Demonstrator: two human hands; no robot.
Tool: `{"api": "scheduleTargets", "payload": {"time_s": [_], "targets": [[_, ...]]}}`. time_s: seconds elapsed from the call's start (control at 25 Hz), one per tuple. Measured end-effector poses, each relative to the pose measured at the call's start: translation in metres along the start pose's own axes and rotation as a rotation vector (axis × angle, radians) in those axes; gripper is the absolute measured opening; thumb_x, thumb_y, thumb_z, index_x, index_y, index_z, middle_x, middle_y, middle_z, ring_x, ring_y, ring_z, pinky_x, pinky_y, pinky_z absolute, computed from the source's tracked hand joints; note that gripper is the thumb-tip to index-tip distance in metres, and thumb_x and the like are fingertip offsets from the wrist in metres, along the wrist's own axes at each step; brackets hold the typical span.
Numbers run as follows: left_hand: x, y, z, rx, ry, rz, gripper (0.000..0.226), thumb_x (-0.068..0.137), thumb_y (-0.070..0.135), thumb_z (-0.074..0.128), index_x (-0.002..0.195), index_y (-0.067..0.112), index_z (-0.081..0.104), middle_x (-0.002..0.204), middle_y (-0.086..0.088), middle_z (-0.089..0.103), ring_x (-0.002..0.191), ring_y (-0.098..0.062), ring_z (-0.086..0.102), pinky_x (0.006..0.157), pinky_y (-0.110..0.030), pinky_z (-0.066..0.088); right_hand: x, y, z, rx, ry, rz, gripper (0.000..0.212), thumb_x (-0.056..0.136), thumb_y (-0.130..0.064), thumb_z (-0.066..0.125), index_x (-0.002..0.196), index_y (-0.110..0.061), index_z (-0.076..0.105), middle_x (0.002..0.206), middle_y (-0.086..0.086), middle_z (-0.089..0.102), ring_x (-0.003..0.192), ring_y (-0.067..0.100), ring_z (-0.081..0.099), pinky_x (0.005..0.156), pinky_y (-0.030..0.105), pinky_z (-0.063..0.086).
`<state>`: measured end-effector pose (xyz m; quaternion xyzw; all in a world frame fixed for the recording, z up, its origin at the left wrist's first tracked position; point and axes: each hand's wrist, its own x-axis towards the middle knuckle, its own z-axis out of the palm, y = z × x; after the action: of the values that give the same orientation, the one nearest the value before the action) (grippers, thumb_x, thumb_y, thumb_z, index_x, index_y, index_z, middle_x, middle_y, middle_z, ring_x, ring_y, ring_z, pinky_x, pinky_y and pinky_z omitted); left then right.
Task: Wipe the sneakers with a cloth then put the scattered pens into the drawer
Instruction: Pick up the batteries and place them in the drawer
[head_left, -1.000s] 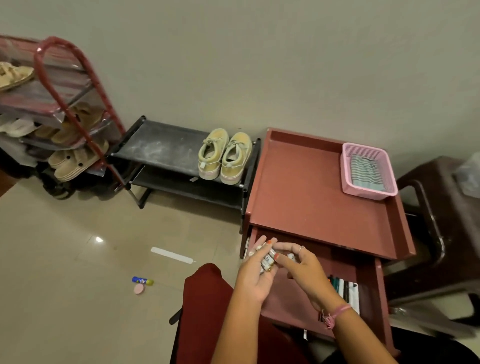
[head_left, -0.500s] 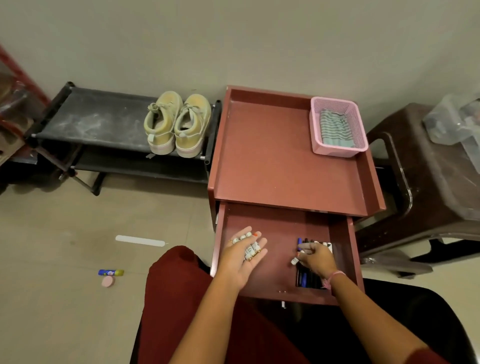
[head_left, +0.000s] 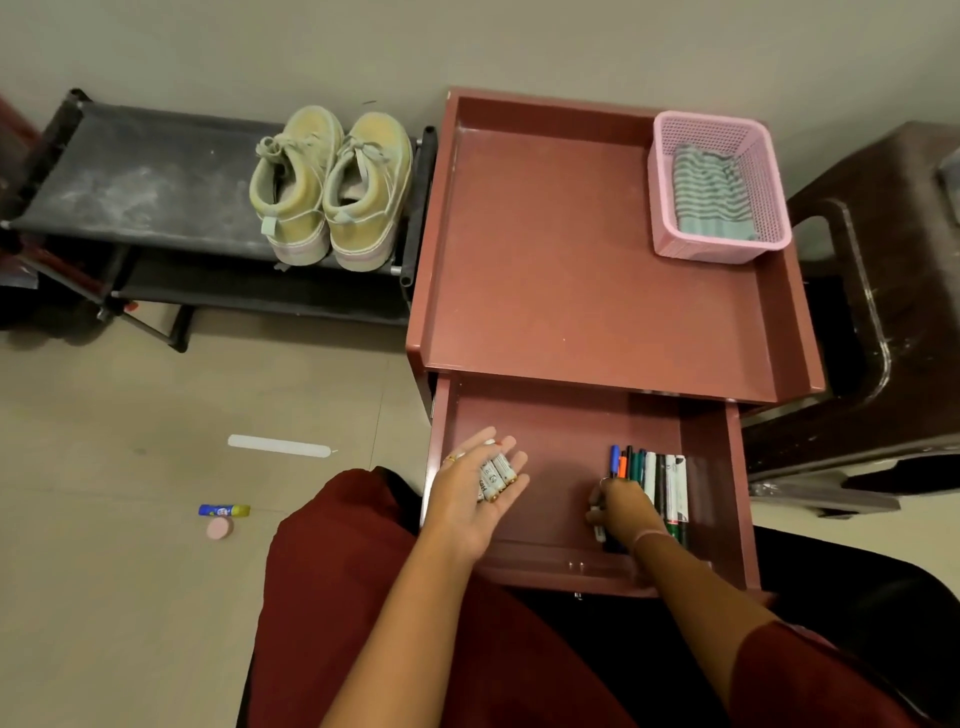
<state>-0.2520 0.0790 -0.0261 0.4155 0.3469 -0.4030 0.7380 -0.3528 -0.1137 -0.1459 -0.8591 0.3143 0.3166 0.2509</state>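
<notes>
sneakers (head_left: 332, 189): yellow-green pair sitting side by side, heels toward camera | cloth (head_left: 711, 197): striped, lying folded | pens (head_left: 655, 486): lying in a row at right in the open drawer (head_left: 545, 431)

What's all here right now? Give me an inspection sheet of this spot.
Surface: red cabinet top, bare apart from the basket.
Job's things: sneakers on black rack; striped cloth in pink basket; pens in open drawer.
Clutter: glue stick, pink disc on floor.
Grippers: left hand cradles small cylinders; right hand on the pens.
Cables: nothing seen.
Surroundings: brown stool, wall.
</notes>
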Motion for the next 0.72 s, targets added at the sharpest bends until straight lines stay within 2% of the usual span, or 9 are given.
{"api": "scheduleTargets", "payload": {"time_s": [0.12, 0.24, 0.28, 0.36, 0.4, 0.48, 0.6, 0.72], "targets": [[0.002, -0.001, -0.001, 0.019, 0.005, 0.002, 0.022, 0.091, 0.001, 0.058, 0.109, 0.013, 0.064, 0.11, -0.014, 0.07, 0.103, -0.028, 0.067, 0.089, -0.044, 0.053, -0.001, 0.008, 0.006, -0.069, 0.05, -0.004, 0.018, 0.081, -0.015, 0.071, 0.095, -0.005, 0.067, 0.115, 0.012, 0.054, 0.098, 0.028, 0.062, 0.086, 0.033, 0.051], [0.001, -0.002, -0.001, 0.061, -0.012, -0.01, 0.021, 0.092, 0.002, 0.056, 0.109, 0.013, 0.064, 0.111, -0.013, 0.07, 0.103, -0.028, 0.067, 0.093, -0.046, 0.052, -0.006, 0.011, 0.001, -0.092, 0.028, 0.003, 0.021, 0.08, -0.018, 0.073, 0.098, -0.009, 0.068, 0.117, 0.009, 0.048, 0.102, 0.026, 0.059, 0.093, 0.036, 0.049], [0.001, -0.003, -0.001, 0.084, -0.024, -0.015, 0.021, 0.093, 0.003, 0.055, 0.109, 0.013, 0.064, 0.111, -0.012, 0.07, 0.102, -0.028, 0.067, 0.093, -0.047, 0.051, -0.008, 0.01, -0.002, -0.004, 0.061, -0.014, 0.019, 0.08, -0.017, 0.073, 0.097, -0.01, 0.068, 0.114, 0.009, 0.051, 0.1, 0.024, 0.059, 0.094, 0.035, 0.049], [0.0, -0.005, -0.001, 0.151, -0.062, -0.023, 0.023, 0.094, 0.003, 0.053, 0.11, 0.014, 0.064, 0.112, -0.012, 0.07, 0.102, -0.028, 0.068, 0.093, -0.046, 0.051, -0.019, -0.001, -0.014, 0.439, 0.105, -0.008, 0.005, 0.085, -0.016, 0.069, 0.088, -0.012, 0.068, 0.097, 0.006, 0.064, 0.09, 0.021, 0.061, 0.084, 0.032, 0.052], [-0.001, -0.006, 0.0, 0.192, -0.081, -0.028, 0.024, 0.094, 0.003, 0.053, 0.111, 0.015, 0.065, 0.112, -0.011, 0.07, 0.102, -0.027, 0.068, 0.092, -0.044, 0.052, -0.028, -0.011, -0.024, 0.734, 0.034, 0.02, 0.009, 0.089, -0.02, 0.064, 0.089, -0.012, 0.069, 0.094, 0.005, 0.067, 0.088, 0.02, 0.061, 0.078, 0.029, 0.053], [-0.003, -0.01, 0.002, 0.293, -0.116, -0.043, 0.025, 0.093, 0.003, 0.055, 0.112, 0.016, 0.066, 0.111, -0.01, 0.07, 0.1, -0.025, 0.069, 0.089, -0.042, 0.053, -0.045, -0.028, -0.04, 1.181, -0.259, 0.003, 0.028, 0.095, -0.032, 0.053, 0.108, -0.012, 0.067, 0.107, 0.008, 0.069, 0.096, 0.022, 0.064, 0.083, 0.031, 0.054], [-0.007, -0.015, 0.004, 0.408, -0.158, -0.082, 0.026, 0.093, 0.005, 0.058, 0.113, 0.019, 0.067, 0.112, -0.007, 0.068, 0.102, -0.022, 0.067, 0.086, -0.04, 0.055, -0.058, -0.042, -0.048, 1.316, -0.527, -0.122, 0.041, 0.099, -0.041, 0.038, 0.125, -0.019, 0.06, 0.118, 0.005, 0.066, 0.104, 0.022, 0.063, 0.094, 0.041, 0.05], [-0.007, -0.016, 0.004, 0.425, -0.156, -0.075, 0.025, 0.093, 0.006, 0.059, 0.113, 0.019, 0.066, 0.111, -0.006, 0.07, 0.102, -0.023, 0.068, 0.085, -0.039, 0.055, -0.051, -0.042, -0.037, 1.387, -0.533, -0.104, 0.036, 0.1, -0.03, 0.04, 0.125, -0.013, 0.059, 0.112, 0.009, 0.064, 0.095, 0.02, 0.063, 0.09, 0.04, 0.051]]}}
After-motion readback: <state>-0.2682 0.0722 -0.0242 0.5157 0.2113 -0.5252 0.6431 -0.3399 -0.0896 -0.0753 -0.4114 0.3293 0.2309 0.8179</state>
